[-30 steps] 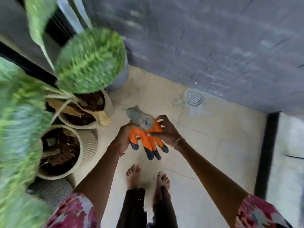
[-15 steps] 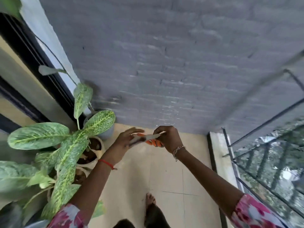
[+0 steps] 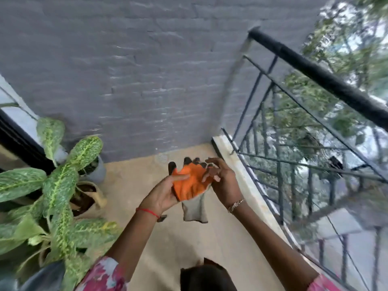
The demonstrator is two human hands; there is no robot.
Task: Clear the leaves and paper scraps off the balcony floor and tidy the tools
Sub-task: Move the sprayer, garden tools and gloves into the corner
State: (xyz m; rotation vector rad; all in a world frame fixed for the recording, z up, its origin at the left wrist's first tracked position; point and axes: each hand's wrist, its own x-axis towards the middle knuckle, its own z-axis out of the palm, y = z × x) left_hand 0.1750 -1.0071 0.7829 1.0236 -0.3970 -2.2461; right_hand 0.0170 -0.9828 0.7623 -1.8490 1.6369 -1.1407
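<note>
Orange glove is held over the balcony floor; the left hand grips it, thumb across, and the right hand pinches its edge. Potted plants crowd the floor's left edge, a railing the right; a drain lies at the far wall.

I get soft, even daylight from the open side beyond the railing; shadows are faint. Motion blur smears the trees, and the wide lens bows the frame edges.
</note>
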